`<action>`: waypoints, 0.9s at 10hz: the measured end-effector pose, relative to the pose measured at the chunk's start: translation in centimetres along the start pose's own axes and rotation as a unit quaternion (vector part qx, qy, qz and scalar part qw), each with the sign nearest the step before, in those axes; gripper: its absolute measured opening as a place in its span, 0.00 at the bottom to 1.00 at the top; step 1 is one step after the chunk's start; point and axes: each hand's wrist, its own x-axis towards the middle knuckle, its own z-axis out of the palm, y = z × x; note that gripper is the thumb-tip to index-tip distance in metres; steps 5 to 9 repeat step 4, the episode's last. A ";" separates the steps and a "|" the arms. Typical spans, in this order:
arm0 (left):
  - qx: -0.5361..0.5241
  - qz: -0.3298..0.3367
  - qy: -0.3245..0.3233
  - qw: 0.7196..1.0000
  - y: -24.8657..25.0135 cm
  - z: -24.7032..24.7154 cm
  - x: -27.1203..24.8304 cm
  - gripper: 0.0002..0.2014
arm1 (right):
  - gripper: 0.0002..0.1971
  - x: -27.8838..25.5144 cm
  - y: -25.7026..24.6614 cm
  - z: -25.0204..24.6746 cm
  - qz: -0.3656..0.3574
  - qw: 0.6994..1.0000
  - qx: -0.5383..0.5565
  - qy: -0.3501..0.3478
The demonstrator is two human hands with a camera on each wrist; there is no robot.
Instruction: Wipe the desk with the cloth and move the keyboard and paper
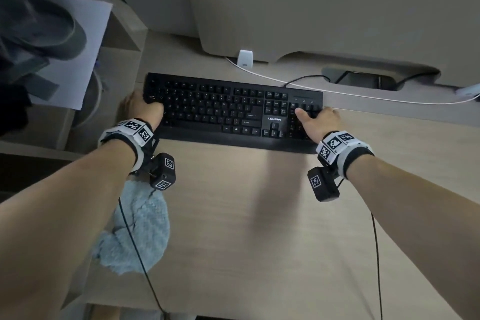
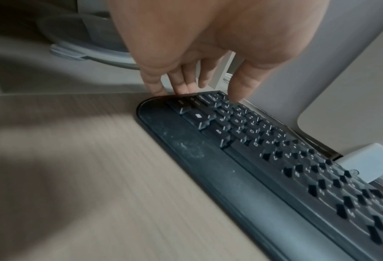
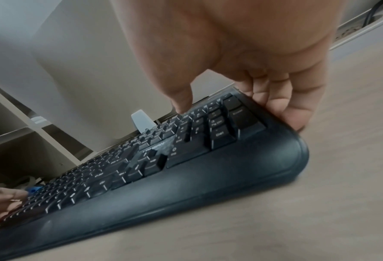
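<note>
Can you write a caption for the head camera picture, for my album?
Two hands, left hand and right hand, grip the ends of a black keyboard; a blue cloth lies nearby.

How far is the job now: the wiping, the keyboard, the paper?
Done: nothing is clearly finished; whether the desk has been wiped cannot be told. In hand: the left hand and right hand each grip one end of the keyboard. The cloth lies loose at the near left edge, unheld. Left: any wiping still due and moving the paper, which lies beside the desk at the left.
</note>
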 end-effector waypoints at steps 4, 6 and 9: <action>-0.128 0.077 -0.034 0.988 8.3 -1.8 -10.6 0.23 | 0.33 -7.5 -0.2 -8.2 -0.131 0.991 0.019 0.017; -0.128 0.077 -0.034 0.988 8.3 -1.8 -10.6 0.23 | 0.33 -7.5 -0.2 -8.2 -0.131 0.991 0.019 0.017; -0.128 0.077 -0.034 0.988 8.3 -1.8 -10.6 0.23 | 0.33 -7.5 -0.2 -8.2 -0.131 0.991 0.019 0.017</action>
